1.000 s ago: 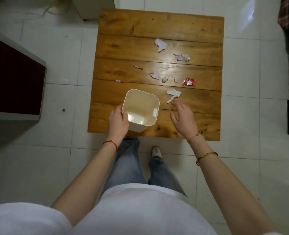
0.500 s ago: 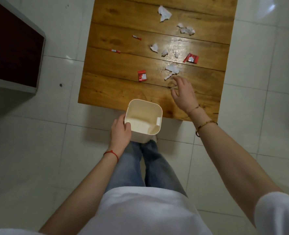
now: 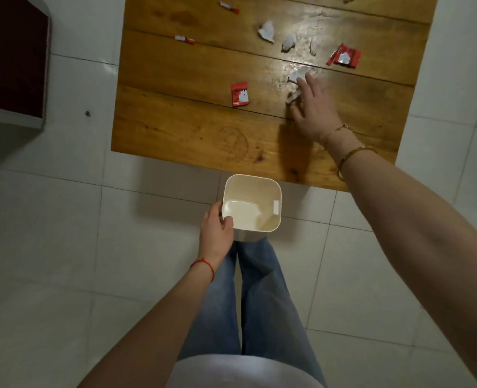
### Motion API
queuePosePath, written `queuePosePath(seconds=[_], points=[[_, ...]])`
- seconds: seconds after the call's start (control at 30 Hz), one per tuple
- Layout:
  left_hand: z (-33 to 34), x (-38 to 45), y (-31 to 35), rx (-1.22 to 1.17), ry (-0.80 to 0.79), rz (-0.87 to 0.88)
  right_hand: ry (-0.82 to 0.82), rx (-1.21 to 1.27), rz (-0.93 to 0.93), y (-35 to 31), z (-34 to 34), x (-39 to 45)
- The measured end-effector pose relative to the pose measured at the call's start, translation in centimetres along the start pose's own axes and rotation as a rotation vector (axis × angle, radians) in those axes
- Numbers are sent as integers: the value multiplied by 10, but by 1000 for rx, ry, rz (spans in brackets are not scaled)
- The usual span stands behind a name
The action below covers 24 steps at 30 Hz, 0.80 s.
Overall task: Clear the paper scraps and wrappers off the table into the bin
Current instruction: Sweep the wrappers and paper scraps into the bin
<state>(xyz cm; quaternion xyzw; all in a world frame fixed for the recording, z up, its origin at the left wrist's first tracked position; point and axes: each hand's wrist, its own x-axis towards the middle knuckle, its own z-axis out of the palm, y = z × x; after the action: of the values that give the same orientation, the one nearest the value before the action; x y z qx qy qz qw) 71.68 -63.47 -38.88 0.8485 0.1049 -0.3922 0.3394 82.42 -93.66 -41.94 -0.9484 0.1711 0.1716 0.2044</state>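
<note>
**Hand reaching for paper scraps beside a bin held off the table edge**

We look down on a wooden surface (image 3: 192,130) standing on a white tiled floor (image 3: 50,219); every place below is given relative to it. Just off its near edge, above the floor, is a cream bin (image 3: 252,191) with its open mouth facing up. Our left hand (image 3: 216,233) holds the bin, its grip closed over the near left corner of the rim, thumb inside. Our right hand (image 3: 311,107) lies over the right half, fingers spread and loose, the fingertips touching a crumpled white scrap (image 3: 297,77); the grip has nothing enclosed. Near the middle lies a red wrapper (image 3: 240,94). Another red wrapper (image 3: 343,56) lies toward the far right. Three small white scraps (image 3: 266,30) sit in a row beyond the hand. Two tiny red-and-white bits (image 3: 184,39) lie at the far left.
</note>
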Motion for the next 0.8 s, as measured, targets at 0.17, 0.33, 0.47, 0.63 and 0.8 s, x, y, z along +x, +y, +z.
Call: queuePosePath(seconds=[0.17, 0.33, 0.47, 0.63, 0.8], points=[[9, 21, -10, -10, 3, -43, -31, 19, -8, 5, 23, 9], [10, 32, -18, -13, -26, -58, -20, 47, -67, -4, 42, -3], [9, 33, -16, -62, -27, -78, -35, 28, -157, -19, 50, -26], [6, 35, -11, -116, 7, -109, -138, 72, -317, -42, 69, -78], [-1, 36, -7, -155, 26, -101, -260, 27, -508, -61, 100, -130]])
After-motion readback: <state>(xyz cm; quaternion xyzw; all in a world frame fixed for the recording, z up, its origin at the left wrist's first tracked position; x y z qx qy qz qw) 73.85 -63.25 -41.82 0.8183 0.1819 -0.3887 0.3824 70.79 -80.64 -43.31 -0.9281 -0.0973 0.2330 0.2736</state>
